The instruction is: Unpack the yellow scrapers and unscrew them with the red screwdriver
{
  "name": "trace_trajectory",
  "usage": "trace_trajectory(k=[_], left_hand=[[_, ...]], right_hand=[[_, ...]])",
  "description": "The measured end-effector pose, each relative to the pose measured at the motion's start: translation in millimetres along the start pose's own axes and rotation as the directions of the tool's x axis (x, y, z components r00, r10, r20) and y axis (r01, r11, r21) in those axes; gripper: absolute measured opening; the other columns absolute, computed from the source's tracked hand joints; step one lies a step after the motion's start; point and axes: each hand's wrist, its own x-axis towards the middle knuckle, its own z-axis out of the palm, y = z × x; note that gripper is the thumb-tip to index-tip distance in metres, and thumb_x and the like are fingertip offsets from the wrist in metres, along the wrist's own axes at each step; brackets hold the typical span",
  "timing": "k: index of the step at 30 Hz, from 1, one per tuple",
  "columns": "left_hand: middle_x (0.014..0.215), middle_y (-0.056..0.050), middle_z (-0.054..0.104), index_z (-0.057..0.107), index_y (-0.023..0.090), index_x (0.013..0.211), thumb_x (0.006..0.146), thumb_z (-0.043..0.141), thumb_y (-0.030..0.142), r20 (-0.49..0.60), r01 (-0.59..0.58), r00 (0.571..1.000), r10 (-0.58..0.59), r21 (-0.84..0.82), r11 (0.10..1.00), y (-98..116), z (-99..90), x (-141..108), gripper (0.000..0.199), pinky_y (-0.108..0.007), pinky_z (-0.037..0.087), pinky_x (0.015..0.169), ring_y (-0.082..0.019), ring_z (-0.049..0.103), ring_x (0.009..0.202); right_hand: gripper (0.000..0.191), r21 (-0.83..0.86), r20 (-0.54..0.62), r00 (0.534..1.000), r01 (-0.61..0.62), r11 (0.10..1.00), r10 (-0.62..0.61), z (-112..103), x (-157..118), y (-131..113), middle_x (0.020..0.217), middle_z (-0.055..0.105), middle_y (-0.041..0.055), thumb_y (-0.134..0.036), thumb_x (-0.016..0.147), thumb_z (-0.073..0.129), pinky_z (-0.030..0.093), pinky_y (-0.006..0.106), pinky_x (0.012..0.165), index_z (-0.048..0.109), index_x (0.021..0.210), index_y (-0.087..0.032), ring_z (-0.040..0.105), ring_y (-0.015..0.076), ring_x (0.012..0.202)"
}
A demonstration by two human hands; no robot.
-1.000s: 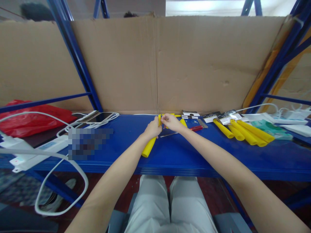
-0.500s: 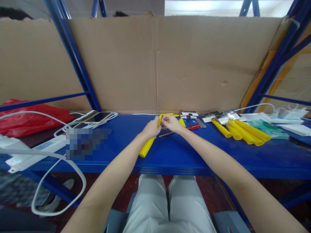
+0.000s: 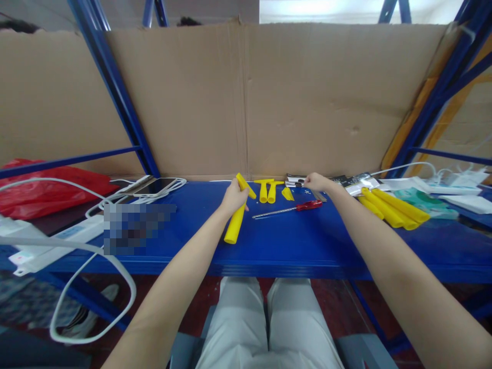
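Yellow T-shaped piece [image 3: 235,228] in the left hand [image 3: 232,200], right hand [image 3: 316,181] over by the packets [image 3: 293,180]

So the left hand is wrapped firmly around the upper part of that piece: the slanted crossbar pokes out above the fingers and the tube runs down below them, over the blue table [image 3: 200,220]. The right hand is well off to the right of that grip, fingers curled down right beside the black and white packets. Can't tell if it's pinching anything, the fingertips are hidden.

Between the two hands, a bit right of the left grip, there are two smaller yellow T's [image 3: 263,192] side by side, then a yellow wedge [image 3: 287,195]. Nearer the body than those, a screwdriver [image 3: 308,205] lies with its red handle toward the right hand and its tip toward the left. Just below the right hand's fingers is a flat metal strip [image 3: 320,196], and past its wrist there's a bunch of yellow tubes [image 3: 395,209]
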Motion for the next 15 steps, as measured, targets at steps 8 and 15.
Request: trace_trajectory(k=[8,15], left_hand=[[0.086,-0.005,0.061,0.040,0.013,0.104,0.083,0.043,0.017,0.014,0.041,0.999,-0.040,-0.118,0.992,10,3.1,-3,0.021,-0.019,0.042,0.035,-0.007,0.054,0.036],[0.085,-0.005,0.061,0.042,0.013,0.104,0.083,0.043,0.017,0.016,0.043,0.999,-0.041,-0.135,0.990,12,3.5,-5,0.021,-0.019,0.041,0.034,-0.007,0.053,0.035]], right_hand=[[0.015,-0.055,0.044,0.997,-0.059,0.997,0.061,20,-5,19,0.065,0.065,0.0079,-0.010,0.069,0.053,0.039,0.020,0.053,0.068,0.069,-0.009,0.058,0.0141,0.062],[0.016,-0.124,0.061,0.995,-0.067,0.990,0.075,23,-6,25,0.072,0.069,0.0104,-0.013,0.073,0.053,0.040,0.021,0.054,0.069,0.072,-0.012,0.061,0.0152,0.063]])
